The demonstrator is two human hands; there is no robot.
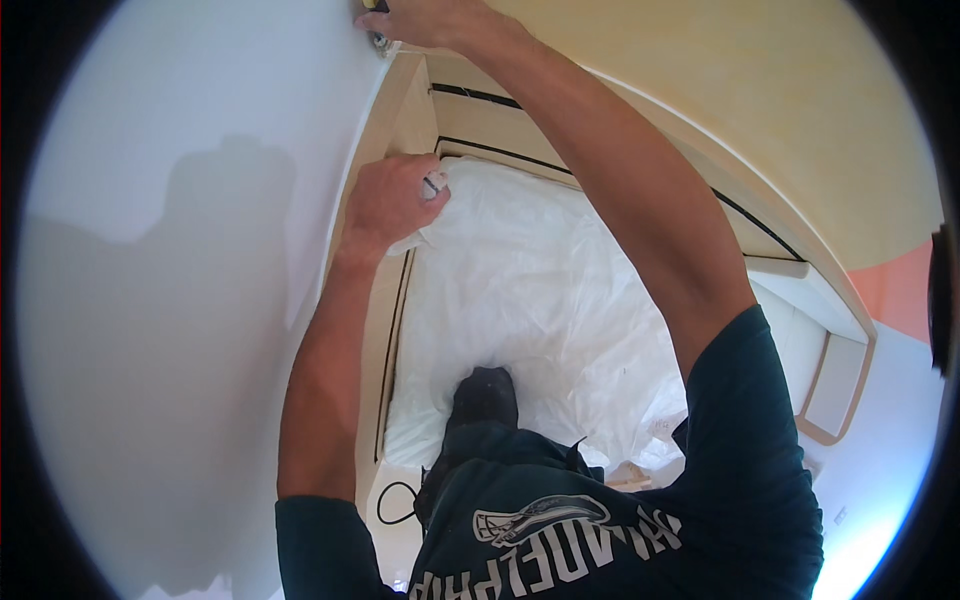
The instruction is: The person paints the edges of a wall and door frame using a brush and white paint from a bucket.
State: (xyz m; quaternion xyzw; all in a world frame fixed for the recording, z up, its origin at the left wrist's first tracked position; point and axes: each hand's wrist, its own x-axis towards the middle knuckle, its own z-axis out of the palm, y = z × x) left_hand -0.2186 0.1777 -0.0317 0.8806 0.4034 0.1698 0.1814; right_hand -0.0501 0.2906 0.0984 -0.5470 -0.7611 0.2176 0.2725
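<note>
My left hand [392, 203] is closed around a crumpled white wad [434, 186] that looks like cloth or paper with a dark stripe. It rests by the pale wooden panel [400, 120] along the left wall, above the corner of a plastic-covered mattress-like pad [530, 260]. Farther up, my right hand [425, 20] grips a small tool [376, 8] with a black and yellow handle. A greyish tip below that tool sits where the white wall meets the wooden edge. The top of the picture cuts off part of this hand, and the tool's exact kind cannot be made out.
A smooth white wall [190, 330] rises close on the left. Beyond the pad runs a wooden back panel [500, 120] with black strips, under a yellow wall [760, 120]. One dark-socked foot [487, 395] stands on the plastic. A black cable loop [396, 503] lies beside the pad.
</note>
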